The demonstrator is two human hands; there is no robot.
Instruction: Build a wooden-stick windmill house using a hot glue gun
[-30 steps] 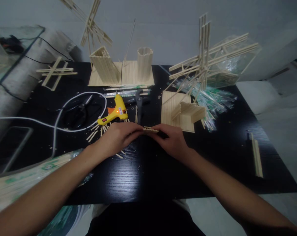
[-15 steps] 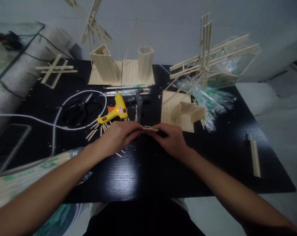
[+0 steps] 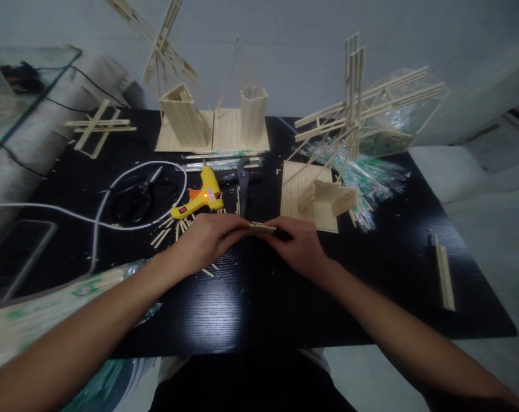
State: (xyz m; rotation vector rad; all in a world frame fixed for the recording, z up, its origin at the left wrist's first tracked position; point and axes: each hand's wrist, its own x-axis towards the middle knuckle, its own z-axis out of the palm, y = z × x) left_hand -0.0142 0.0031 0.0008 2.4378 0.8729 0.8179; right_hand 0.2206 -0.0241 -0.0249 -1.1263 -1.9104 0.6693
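A small flat panel of thin wooden sticks (image 3: pixel 263 228) is pinched between my two hands, with its row of stick ends facing me. My left hand (image 3: pixel 205 237) grips its left edge between thumb and fingers. On the opposite edge, my right hand (image 3: pixel 297 243) has the same kind of pinch. Just beyond my left hand lies a yellow glue gun (image 3: pixel 203 194) with an orange light lit, and short cut sticks (image 3: pixel 160 236) are scattered under it. A dark-handled cutting tool (image 3: pixel 242 186) lies beyond the panel.
Stick-built towers (image 3: pixel 254 114) on bases stand at the back, and a windmill-like frame (image 3: pixel 351 117) at the right. Scissors (image 3: pixel 141 194) lie inside a white cable loop (image 3: pixel 113 177). Bagged sticks (image 3: pixel 70 294) cover the table's left front; loose sticks (image 3: pixel 444 277) lie far right.
The camera view has shifted slightly, so the background sits a little lower. Both hands keep the same pinch on the stick panel, with hardly any movement.
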